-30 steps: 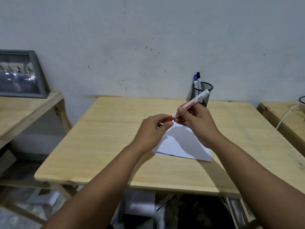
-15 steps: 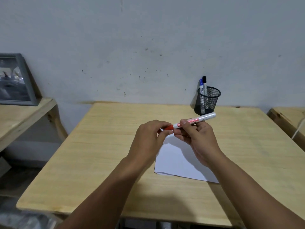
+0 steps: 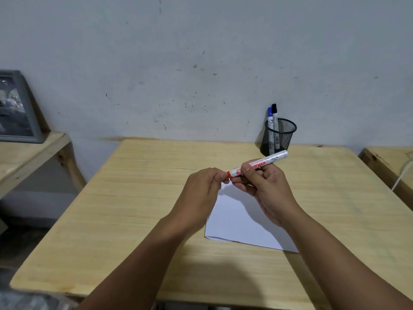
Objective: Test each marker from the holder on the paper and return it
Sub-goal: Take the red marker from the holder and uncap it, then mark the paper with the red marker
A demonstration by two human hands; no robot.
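Note:
A white marker with red lettering (image 3: 261,163) is held level above the table. My right hand (image 3: 266,191) grips its barrel. My left hand (image 3: 201,193) pinches the red cap (image 3: 228,174) at its left end; the cap still looks joined to the barrel. Under both hands lies a white sheet of paper (image 3: 241,222), partly hidden by them. A black mesh holder (image 3: 279,137) stands at the table's back edge by the wall. A blue-capped marker (image 3: 270,117) and a black-capped marker (image 3: 274,113) stand in it.
The wooden table (image 3: 134,209) has a lower wooden bench (image 3: 24,157) to its left carrying a grey framed picture (image 3: 15,108). Another wooden surface (image 3: 388,162) with a white cable (image 3: 402,175) sits at the right.
The marker has tipped from a steep slant to nearly level while both hands keep hold of it. The head camera has tilted down and shifted, so the table sits lower in view.

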